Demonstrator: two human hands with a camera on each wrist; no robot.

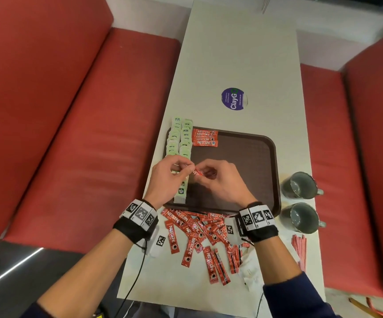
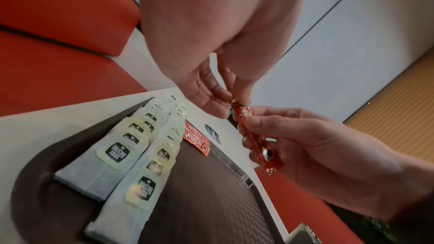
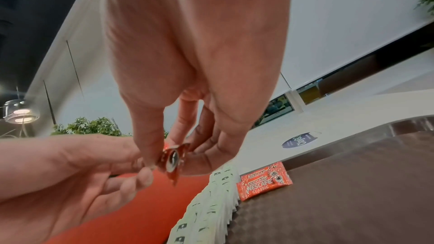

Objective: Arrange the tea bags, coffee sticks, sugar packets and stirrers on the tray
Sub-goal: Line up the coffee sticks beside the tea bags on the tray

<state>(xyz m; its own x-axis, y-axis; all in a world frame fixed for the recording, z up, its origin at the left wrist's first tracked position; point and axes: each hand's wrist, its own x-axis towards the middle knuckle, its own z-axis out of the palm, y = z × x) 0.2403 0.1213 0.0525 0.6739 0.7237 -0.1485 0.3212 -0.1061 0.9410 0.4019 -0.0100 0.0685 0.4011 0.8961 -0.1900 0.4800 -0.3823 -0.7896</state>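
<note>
Both hands hold one red coffee stick [image 1: 197, 172] [image 2: 258, 142] [image 3: 172, 160] above the left part of the brown tray [image 1: 243, 171]. My left hand [image 1: 189, 167] [image 2: 231, 103] pinches one end; my right hand [image 1: 203, 173] [image 3: 169, 147] grips the rest. Two rows of overlapping green-tagged tea bags [image 1: 179, 138] [image 2: 131, 147] run along the tray's left side. A short stack of coffee sticks [image 1: 205, 138] [image 3: 263, 183] lies at the tray's far edge beside them. Several loose coffee sticks [image 1: 199, 232] are heaped on the table in front of the tray.
White sugar packets [image 1: 250, 269] lie under my right forearm. Red-and-white stirrers [image 1: 298, 250] sit near the table's right edge. Two dark mugs [image 1: 298, 185] [image 1: 299, 218] stand right of the tray. Red benches [image 1: 71, 134] flank the narrow white table [image 1: 231, 53].
</note>
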